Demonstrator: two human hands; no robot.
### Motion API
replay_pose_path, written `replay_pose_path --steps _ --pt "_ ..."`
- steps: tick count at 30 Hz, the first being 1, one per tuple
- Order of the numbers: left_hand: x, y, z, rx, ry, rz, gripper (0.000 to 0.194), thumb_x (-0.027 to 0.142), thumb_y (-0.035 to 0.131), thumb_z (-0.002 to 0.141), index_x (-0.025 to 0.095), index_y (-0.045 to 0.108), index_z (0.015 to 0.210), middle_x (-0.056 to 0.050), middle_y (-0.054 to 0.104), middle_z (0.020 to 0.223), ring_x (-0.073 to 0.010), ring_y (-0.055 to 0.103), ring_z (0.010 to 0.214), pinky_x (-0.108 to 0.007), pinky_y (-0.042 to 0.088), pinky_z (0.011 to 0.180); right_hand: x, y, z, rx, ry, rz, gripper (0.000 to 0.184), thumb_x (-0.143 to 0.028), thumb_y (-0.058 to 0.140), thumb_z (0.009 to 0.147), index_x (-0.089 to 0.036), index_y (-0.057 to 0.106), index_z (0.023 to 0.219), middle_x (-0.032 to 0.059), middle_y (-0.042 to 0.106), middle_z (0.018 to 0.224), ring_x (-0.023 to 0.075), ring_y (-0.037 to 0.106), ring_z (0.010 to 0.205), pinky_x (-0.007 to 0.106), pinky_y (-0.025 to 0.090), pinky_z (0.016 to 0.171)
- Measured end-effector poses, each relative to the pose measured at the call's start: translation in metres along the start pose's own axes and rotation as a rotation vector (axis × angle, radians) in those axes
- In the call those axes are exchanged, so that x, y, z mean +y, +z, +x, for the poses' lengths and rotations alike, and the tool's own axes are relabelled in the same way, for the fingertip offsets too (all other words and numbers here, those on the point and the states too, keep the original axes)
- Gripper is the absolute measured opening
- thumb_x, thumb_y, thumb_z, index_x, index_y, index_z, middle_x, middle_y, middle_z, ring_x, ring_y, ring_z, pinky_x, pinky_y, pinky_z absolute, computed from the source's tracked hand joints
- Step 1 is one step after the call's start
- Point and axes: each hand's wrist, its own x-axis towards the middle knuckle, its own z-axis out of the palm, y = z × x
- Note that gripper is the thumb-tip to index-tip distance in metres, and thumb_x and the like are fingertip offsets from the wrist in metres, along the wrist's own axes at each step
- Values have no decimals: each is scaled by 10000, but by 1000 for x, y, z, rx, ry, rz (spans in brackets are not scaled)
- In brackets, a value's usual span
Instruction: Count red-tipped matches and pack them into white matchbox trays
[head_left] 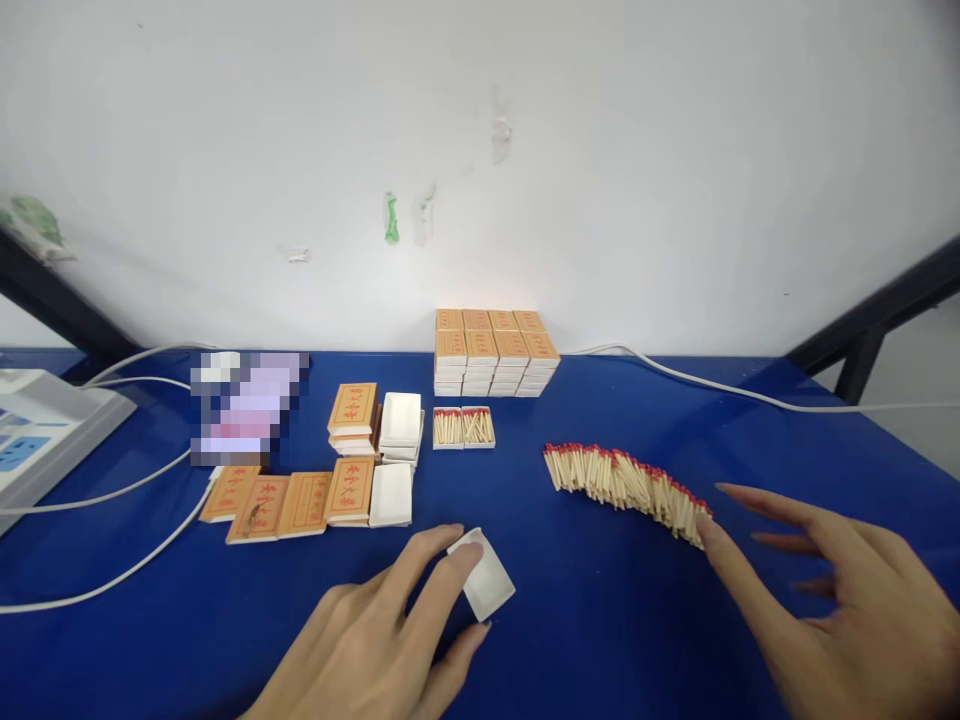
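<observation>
My left hand [375,640] rests on the blue table and pinches a small white empty matchbox tray [486,580] between thumb and fingers. My right hand [840,590] is spread open, its thumb tip touching the right end of a long row of red-tipped matches [626,480] lying on the table. Two open trays filled with matches [463,427] sit side by side in the middle.
A block of stacked orange matchboxes [495,352] stands by the white wall. Orange sleeves [289,503] and white empty trays [397,450] lie at left. A white device [37,430] and cables [112,495] are at far left; a cable [712,385] runs right.
</observation>
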Motion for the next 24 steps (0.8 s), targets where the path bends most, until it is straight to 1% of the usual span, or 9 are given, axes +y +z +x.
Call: replay_pose_path --steps 1,2,4,6,8,11,15,20,24 --pt "0 0 1 -2 0 -6 411 432 342 1223 207 610 1437 -80 788 1392 -183 857 759 -292 686 522 -16 -3 3 -22 12 7 508 -734 658 981 -359 746 1312 135 762 1102 294 746 748 442 537 531" --pt "0 0 1 -7 0 -10 408 431 340 1224 212 610 1438 -79 787 1396 -183 859 772 -287 686 525 -33 -5 6 -92 -22 42 487 -725 597 1021 -356 739 1305 116 760 1174 284 744 777 441 559 568" --pt "0 0 1 -8 4 -17 409 433 336 1225 215 613 1433 -78 785 1399 -184 864 800 -280 697 560 -64 -4 14 -189 -168 137 369 -610 536 1092 -327 739 1216 82 758 1172 264 743 835 425 581 646" --pt "-1 -1 2 -6 12 -23 410 435 332 1226 216 618 1423 -75 789 1390 -184 866 809 -275 702 578 -87 3 23 -210 -299 131 280 -449 514 1121 -280 733 1077 74 740 1061 273 731 916 404 573 681" --pt "-1 -1 1 -9 11 -24 415 432 321 1227 220 623 1417 -68 794 1378 -183 866 816 -271 697 566 -99 15 33 -203 -409 64 232 -330 533 1108 -244 736 1035 70 702 952 267 686 866 390 529 656" --pt "-3 0 1 -22 0 -17 429 426 305 1226 228 633 1420 -62 797 1368 -184 867 837 -270 691 555 -105 31 42 -135 -498 -17 200 -259 568 1089 -205 733 988 68 645 865 271 634 840 396 484 673" --pt "-3 2 -2 -32 2 -15 418 420 338 1216 227 655 1410 -75 793 1379 -180 863 836 -254 690 578 -103 41 42 -44 -527 -118 217 -329 633 1072 -206 688 902 61 585 806 282 566 822 423 445 715" --pt "-3 3 -7 -101 -15 -15 395 403 372 1211 248 641 1455 -60 762 1445 -178 862 892 -256 693 607 -101 42 40 -38 -507 -145 219 -370 635 1073 -206 670 933 65 572 823 283 528 831 413 403 703" --pt "-5 4 -7 -105 -9 -8 415 430 348 1216 257 637 1458 -46 762 1447 -170 860 865 -266 682 576 -101 43 38 -80 -493 -102 189 -350 632 1072 -216 660 942 64 570 837 284 534 856 397 383 685"
